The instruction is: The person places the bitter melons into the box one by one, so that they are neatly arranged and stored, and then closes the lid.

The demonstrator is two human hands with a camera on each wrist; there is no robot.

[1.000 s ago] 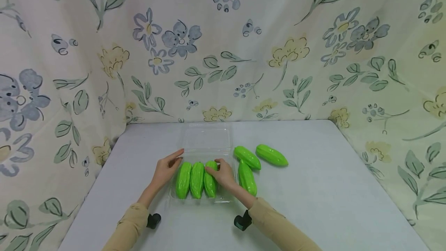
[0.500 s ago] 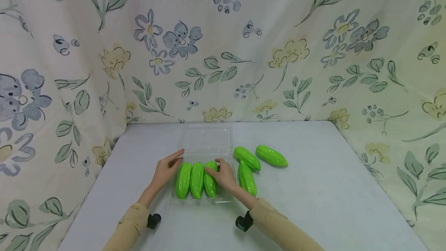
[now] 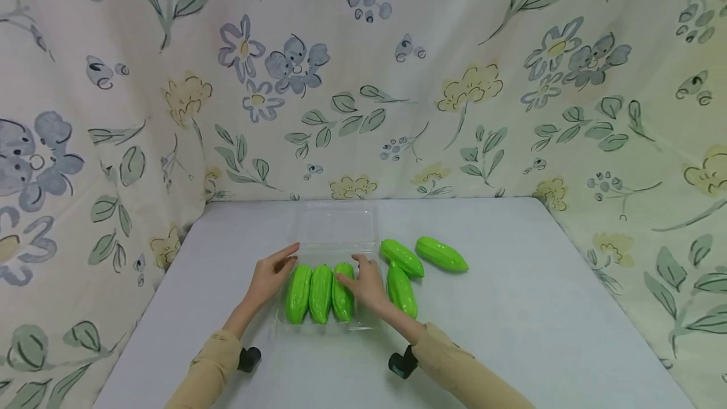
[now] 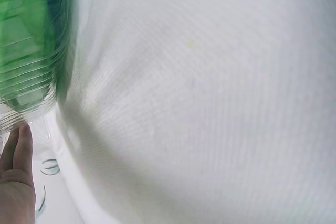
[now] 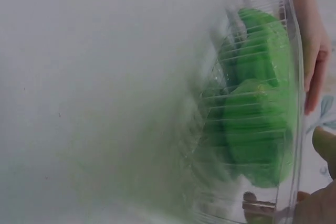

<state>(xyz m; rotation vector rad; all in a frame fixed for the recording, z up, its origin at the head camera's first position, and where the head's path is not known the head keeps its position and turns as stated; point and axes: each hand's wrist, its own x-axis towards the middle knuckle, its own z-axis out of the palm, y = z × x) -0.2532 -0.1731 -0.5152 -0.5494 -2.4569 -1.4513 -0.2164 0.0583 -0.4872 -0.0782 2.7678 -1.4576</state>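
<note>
A clear plastic clamshell box [image 3: 363, 324] lies on the table with its lid [image 3: 338, 225] folded back, away from me. Side by side in its base lie a left green banana-shaped piece [image 3: 298, 295], a middle one [image 3: 320, 295] and a right one [image 3: 343, 305], all glossy. My left hand [image 3: 271, 278] is at the box's left rim, fingers extended; the left wrist view shows its fingertips [image 4: 23, 132] right at the box wall. Over the right piece is my right hand [image 3: 368, 283], thumb overlapping that piece, fingers spread apart from it near the box's right side.
Right of the box lie three more green pieces: one near the rim [image 3: 402, 292], one touching its top [image 3: 402, 257], one farther right [image 3: 442, 254]. The white table [image 3: 511, 320] ends at a floral curtain [image 3: 363, 163]. Dark wrist cameras [image 3: 403, 362] sit under both forearms.
My right hand has shifted slightly right and its fingers have spread away from the right green piece, which stays in the box. My left hand stays at the rim.
</note>
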